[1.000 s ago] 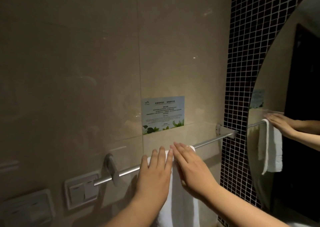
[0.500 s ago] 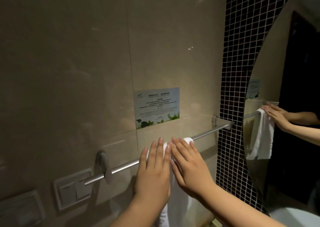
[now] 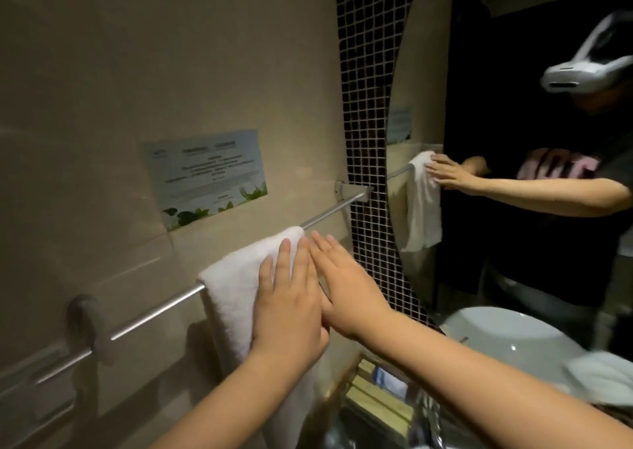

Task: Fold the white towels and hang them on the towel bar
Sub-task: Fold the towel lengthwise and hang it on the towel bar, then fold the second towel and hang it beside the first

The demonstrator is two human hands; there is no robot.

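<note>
Nearest the camera, at the lower right: a second crumpled white cloth [image 3: 603,376] on the rim of the pale round basin [image 3: 496,339], probably another towel awaiting folding. Further in, left hand [image 3: 287,308] and right hand [image 3: 349,297] side by side, fingers straight and together, palms flat on the folded white terry towel [image 3: 236,284], gripping nothing. Draped over the thin brushed-metal towel bar [image 3: 157,315], near its middle, top fold rounded, surface nubbly. Likely light, soft, limp; apt to slide on smooth metal, so best pinched at the hanging edges. Beyond, beige wall tile.
</note>
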